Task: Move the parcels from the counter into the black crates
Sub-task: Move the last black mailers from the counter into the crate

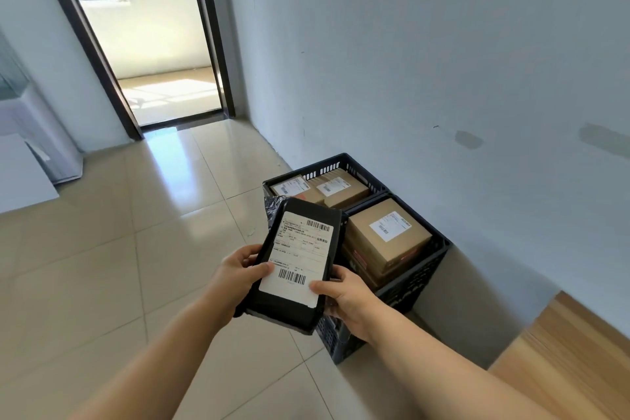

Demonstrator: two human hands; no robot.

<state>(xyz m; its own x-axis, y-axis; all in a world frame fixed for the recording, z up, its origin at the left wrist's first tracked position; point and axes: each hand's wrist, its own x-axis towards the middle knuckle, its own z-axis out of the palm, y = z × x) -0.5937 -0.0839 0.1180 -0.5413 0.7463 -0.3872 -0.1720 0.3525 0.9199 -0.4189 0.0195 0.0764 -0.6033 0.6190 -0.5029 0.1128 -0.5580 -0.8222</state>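
Both hands hold a flat black plastic-wrapped parcel with a white barcoded shipping label, label up, above the tiled floor just left of the crates. The left hand grips its near-left edge, thumb pressed onto the label; the right hand pinches the near-right corner, thumb on top, fingers underneath (mostly hidden). Two black slotted plastic crates stand side by side against the pale wall. The nearer holds a large brown cardboard box; the farther holds what look like two smaller brown cardboard boxes. A light wooden surface shows at the near right.
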